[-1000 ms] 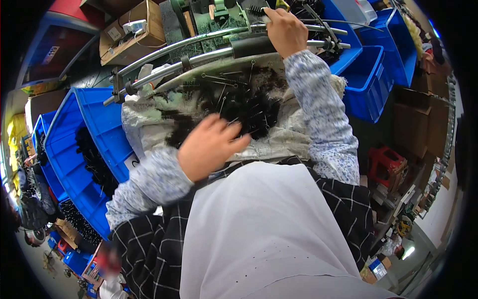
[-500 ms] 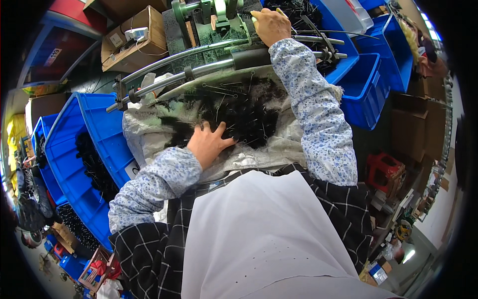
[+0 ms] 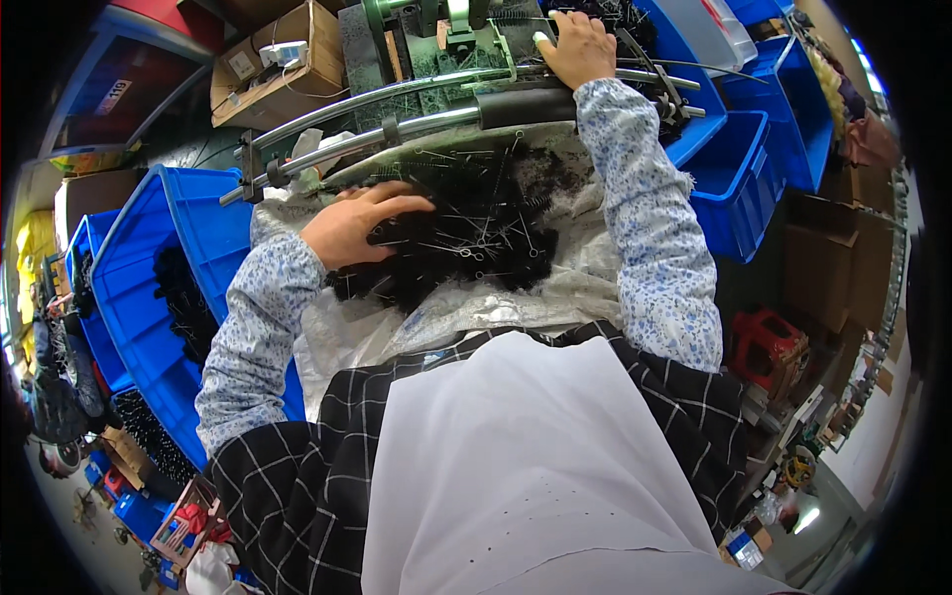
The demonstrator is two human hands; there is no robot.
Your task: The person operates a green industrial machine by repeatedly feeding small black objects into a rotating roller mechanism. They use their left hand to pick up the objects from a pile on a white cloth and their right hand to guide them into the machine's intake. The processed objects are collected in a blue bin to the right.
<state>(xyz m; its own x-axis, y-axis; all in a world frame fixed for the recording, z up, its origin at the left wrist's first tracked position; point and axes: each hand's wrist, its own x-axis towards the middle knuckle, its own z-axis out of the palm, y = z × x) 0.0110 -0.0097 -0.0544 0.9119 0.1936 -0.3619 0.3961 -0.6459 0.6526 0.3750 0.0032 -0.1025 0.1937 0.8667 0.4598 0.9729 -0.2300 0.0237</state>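
My left hand (image 3: 349,224) lies palm down on a heap of black bristly brushes with thin wire stems (image 3: 466,233), fingers spread over its left side. The heap rests on a crumpled whitish sheet (image 3: 585,263) in front of me. My right hand (image 3: 578,45) reaches far forward and rests on the green machine (image 3: 436,45) behind two curved metal rails (image 3: 397,109); whether it grips anything there is hidden. Both forearms wear blue-flowered sleeve covers.
Blue plastic bins (image 3: 149,278) stand at my left, holding more black brushes, and further blue bins (image 3: 739,178) sit at the right. Cardboard boxes (image 3: 283,64) are at the back left. A red stool (image 3: 769,347) stands lower right. A white apron covers my lap.
My left hand has moved forward from the heap's near edge onto its left side. My right hand stays on the machine. The view has tilted slightly.
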